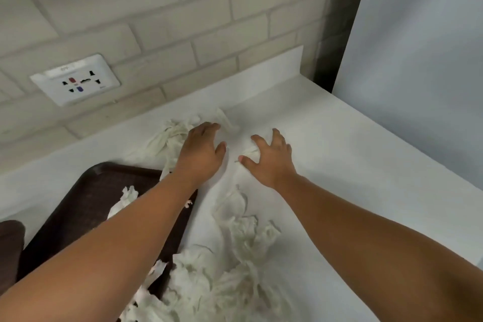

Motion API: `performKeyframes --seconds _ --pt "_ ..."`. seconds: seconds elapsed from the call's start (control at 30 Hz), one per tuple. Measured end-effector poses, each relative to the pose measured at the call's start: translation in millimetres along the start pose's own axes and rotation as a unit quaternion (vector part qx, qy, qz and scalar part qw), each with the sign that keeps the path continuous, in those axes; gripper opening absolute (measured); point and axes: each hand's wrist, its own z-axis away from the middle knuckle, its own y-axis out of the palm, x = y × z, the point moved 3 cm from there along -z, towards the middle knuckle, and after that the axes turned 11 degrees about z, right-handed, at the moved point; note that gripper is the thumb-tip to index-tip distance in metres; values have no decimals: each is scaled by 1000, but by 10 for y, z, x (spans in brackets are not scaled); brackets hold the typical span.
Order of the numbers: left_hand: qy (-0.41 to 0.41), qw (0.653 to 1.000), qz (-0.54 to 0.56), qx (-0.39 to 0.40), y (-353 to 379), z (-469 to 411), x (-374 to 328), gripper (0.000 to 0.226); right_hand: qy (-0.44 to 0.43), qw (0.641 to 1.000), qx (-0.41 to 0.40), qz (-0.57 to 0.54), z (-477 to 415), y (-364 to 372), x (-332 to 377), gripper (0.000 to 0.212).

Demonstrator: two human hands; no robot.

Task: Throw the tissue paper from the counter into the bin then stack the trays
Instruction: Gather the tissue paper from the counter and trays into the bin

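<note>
Both bare arms reach out over the white stone counter (339,165). The left hand (201,149) lies palm down, fingers nearly straight and together, its far edge touching a crumpled off-white tissue paper wad (170,136) near the back wall; it has hold of nothing. The right hand (271,157) is just beside it, fingers splayed and slightly bent over a small scrap of tissue (249,151) that peeks out between thumb and forefinger. The hand rests over the scrap, not closed round it.

A bigger heap of crumpled tissue (235,269) sprawls on the counter between the forearms and spills onto the near corner of a dark brown rectangular plastic tray (86,206). The left forearm crosses over that tray, and a torn tissue piece (125,198) lies on it. Another dark brown shape (10,243) sits at the left edge, too cropped to identify.

Behind stand a pale brick wall (209,21) with a white socket plate (75,80), and a tall white panel (418,60) on the right.
</note>
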Motion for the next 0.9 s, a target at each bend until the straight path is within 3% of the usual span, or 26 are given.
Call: performKeyframes --seconds 0.1,0.27,0.4,0.53,0.67,0.77,0.9 --pt "-9 999 -24 27 46 -297 113 54 -39 998 1 50 -70 135 49 55" --pt "-13 996 -54 63 230 -642 203 54 -94 987 -116 -66 31 170 59 14" --pt "-3 994 -75 85 369 -821 211 53 -71 988 -132 -46 115 158 -4 25" --pt "18 993 -60 98 425 -913 207 39 -41 993 -97 -58 133 118 -51 41" --pt "51 995 -33 79 397 -808 123 12 -25 989 -89 -115 186 13 -77 28" --pt "57 995 -21 78 386 -658 70 12 12 983 -77 -165 244 -73 -111 35" --pt "36 994 21 102 353 -381 -66 19 38 985 -81 -150 335 -199 -153 46"
